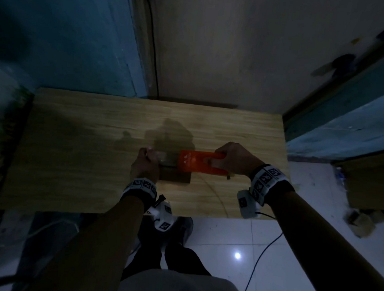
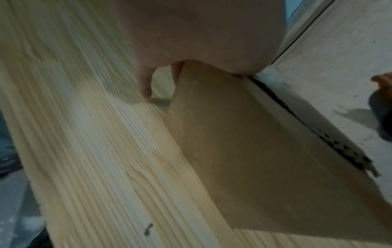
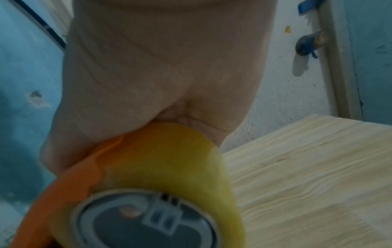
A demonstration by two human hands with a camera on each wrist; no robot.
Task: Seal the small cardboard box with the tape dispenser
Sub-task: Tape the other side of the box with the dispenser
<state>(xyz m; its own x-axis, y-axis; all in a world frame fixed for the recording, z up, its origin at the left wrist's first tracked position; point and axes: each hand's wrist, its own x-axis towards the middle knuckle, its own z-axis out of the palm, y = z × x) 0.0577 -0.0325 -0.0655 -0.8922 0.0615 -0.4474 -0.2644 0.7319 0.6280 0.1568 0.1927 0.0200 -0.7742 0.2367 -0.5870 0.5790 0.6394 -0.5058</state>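
The small brown cardboard box sat pinned by the left hand; the right hand clutched the orange plastic tape dispenser (mid-stroke, seemingly). Next: cutting the tape.

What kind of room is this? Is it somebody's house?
Probably a plain room in a home, maybe a back room. A small wooden table stands against worn blue-painted walls, the floor has shiny white tiles, and a tap sticks out of the wall.
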